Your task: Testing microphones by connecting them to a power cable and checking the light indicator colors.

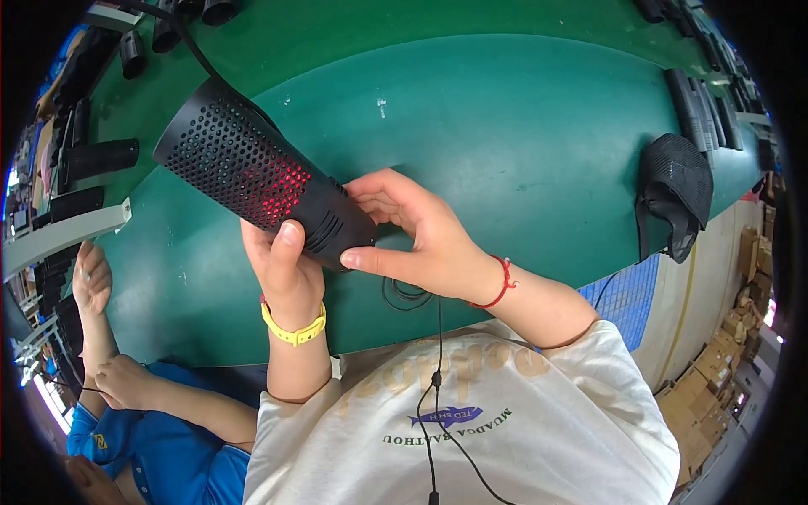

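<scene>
A black perforated cylinder (240, 160) is tilted over the green table, with red light glowing through its holes near the solid slotted end. My left hand (286, 268) is closed around its underside, the thumb pressed on the side and the other fingers mostly hidden behind it. At the slotted end, my right hand (406, 229) grips with thumb and fingers on opposite sides. A coiled thin black cord (406, 295) lies below my right hand. Behind the cylinder's upper side runs a thick black cable (195, 52); where it ends is hidden.
The green table (522, 168) curves across the view. A black mesh cap (676, 189) lies at its right end, near several black tubes (694, 109). At left, a co-worker's hand (93, 276) is beside a pale metal bar (71, 236). Cardboard boxes (699, 412) are stacked at lower right.
</scene>
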The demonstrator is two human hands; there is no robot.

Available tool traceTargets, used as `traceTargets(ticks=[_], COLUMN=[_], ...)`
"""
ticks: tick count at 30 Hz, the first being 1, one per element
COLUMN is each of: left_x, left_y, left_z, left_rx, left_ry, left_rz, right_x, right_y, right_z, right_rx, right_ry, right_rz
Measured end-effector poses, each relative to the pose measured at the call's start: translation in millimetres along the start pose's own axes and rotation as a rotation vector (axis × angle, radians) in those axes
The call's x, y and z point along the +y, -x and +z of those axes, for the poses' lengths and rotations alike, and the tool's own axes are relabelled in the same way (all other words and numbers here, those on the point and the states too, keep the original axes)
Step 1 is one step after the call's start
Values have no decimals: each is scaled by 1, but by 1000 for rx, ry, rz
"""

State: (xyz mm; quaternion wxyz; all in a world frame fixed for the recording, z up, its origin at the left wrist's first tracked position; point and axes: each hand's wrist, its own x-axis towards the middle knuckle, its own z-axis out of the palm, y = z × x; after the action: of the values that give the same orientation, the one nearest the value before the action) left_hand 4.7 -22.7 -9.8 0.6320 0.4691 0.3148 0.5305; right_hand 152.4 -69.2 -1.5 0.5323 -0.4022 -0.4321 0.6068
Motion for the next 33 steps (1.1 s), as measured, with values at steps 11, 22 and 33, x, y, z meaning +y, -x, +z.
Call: traceTargets(ticks=[11,22,33], left_x=[-1,0,0], left_y=[1,0,2], left_z=[-2,-2,1], left_rx=[1,35,18], left_ry=[-10,12,-25], left_rz=[-6,-25,-18], right_x=[1,2,1], right_y=[-1,-1,1], right_z=[0,0,-1], right_rx=[-21,-18,-12], right_ry=[-14,-15,-7], right_rz=[-17,-36,-33])
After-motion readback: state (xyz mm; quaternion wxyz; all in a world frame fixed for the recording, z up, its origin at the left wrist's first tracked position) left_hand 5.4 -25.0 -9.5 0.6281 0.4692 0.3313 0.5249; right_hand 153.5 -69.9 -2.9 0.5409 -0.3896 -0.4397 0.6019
